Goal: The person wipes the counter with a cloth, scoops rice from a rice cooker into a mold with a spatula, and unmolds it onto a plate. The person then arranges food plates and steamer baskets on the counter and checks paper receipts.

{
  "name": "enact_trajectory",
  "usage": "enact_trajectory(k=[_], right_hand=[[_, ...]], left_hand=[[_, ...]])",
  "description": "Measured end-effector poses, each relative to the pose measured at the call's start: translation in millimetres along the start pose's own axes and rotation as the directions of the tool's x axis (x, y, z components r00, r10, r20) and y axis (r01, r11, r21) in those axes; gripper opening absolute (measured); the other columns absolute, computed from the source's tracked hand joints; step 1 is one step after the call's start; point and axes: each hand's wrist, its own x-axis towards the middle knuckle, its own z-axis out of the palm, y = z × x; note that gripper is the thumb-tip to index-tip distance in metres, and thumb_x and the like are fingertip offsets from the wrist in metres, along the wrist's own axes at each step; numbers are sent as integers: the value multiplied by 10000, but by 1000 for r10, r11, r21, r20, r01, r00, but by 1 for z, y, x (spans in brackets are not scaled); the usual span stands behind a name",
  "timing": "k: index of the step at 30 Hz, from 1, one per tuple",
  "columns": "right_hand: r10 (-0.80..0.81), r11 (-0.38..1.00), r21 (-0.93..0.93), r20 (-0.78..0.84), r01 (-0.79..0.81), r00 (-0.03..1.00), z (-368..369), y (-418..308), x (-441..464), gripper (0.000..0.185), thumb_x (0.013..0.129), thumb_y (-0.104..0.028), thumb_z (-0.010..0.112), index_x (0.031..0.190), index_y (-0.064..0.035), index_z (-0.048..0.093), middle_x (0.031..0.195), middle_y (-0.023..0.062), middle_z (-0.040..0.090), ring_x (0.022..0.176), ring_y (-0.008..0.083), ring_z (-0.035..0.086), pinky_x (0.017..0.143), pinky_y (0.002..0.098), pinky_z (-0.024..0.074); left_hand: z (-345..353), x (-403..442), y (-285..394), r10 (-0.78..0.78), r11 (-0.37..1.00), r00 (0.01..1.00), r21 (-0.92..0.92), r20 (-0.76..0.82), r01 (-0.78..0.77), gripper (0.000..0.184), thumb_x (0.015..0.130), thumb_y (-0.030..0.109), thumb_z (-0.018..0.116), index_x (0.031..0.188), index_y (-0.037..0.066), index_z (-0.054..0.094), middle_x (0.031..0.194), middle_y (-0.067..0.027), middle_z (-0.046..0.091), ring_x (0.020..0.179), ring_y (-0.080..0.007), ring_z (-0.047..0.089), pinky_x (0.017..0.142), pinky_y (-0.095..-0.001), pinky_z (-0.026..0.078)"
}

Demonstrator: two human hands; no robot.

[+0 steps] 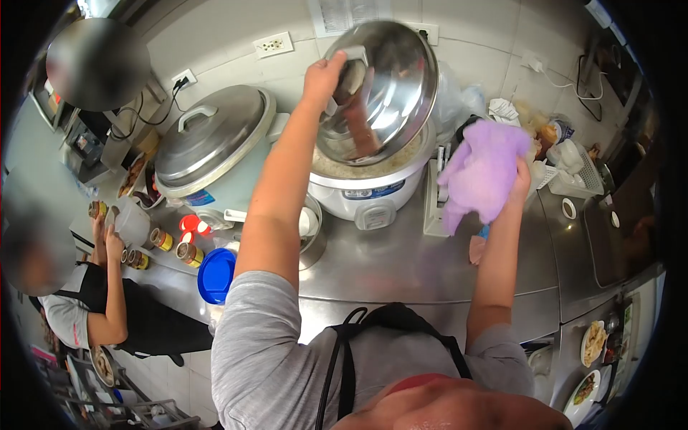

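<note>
Gripping the shiny lid [403, 93] with the left hand [324, 81], holding it tilted over the white cooker [331, 197] just below. Right hand [524, 183] is clutching a purple cloth [486, 166]. Guessing lid handling's the step, can't tell if it's coming off or going on; next move's probably needing a steady left grip.

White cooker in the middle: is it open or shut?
Open: the left hand holds the lid tilted up, and pale contents show inside the cooker, below the lid's edge.
</note>
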Motion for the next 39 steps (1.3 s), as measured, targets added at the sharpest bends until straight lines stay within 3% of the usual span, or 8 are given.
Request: enact_trajectory(k=[7,12,17,27,33,37,38,39], right_hand=[[145,978,-203,479,-51,866,190,48,-5,277,825,-183,484,1070,-55,463,880,57,532,714,133,521,662,255,445],[503,707,-654,732,269,460,224,117,-29,526,845,-269,480,1267,-9,307,1325,145,286,1228,220,255,998,291,195],[606,459,-683,708,568,362,248,122,-52,542,814,-217,506,1276,-28,297,1357,234,150,1276,302,133,1014,319,144],[262,524,-450,893,723,366,353,149,6,543,783,-277,524,1230,-14,361,1241,179,389,1150,270,378,959,334,270],[578,44,-700,600,713,553,261,162,22,442,817,-269,474,1165,-2,426,1030,142,536,955,238,509,864,306,367],[725,417,-775,599,475,340,274,100,-57,334,838,-215,438,1093,-4,485,879,83,575,838,164,537,747,262,429],[830,469,-882,426,-39,360,256,103,-45,292,831,-158,452,1080,-15,502,865,53,558,813,127,524,707,245,433],[705,598,-775,630,206,326,274,83,-80,292,822,-134,461,1084,-9,496,892,54,551,812,125,519,712,247,430]], left_hand=[[-33,-32,-24,272,898,937,-293,-217,-329,303,849,311,451,719,42,499,583,-22,484,468,-93,447,406,-238,356],[-75,-73,-25,171,527,953,-794,-249,-302,350,866,276,338,965,-13,510,848,-118,564,720,-198,564,614,-307,473],[-95,-107,-53,418,146,715,-818,561,557,458,879,309,241,1139,-34,400,1057,-189,489,969,-285,494,824,-421,416],[-98,-149,-22,214,401,971,-897,-108,-188,502,844,508,351,959,50,519,803,-50,538,714,-112,512,625,-248,424],[-156,-145,-21,428,233,886,-926,-177,-297,385,832,475,419,816,93,470,610,12,417,528,-91,416,492,-211,361],[-165,-153,0,211,347,926,-862,-312,-369,442,827,483,440,906,51,495,697,-21,521,584,-105,515,510,-214,441],[-159,-151,5,153,383,920,-837,-360,-391,419,815,494,454,838,76,468,619,6,450,505,-84,432,450,-208,368],[-153,-150,9,94,423,909,-810,-406,-405,407,803,506,468,770,101,441,541,32,380,426,-63,349,389,-202,295]])
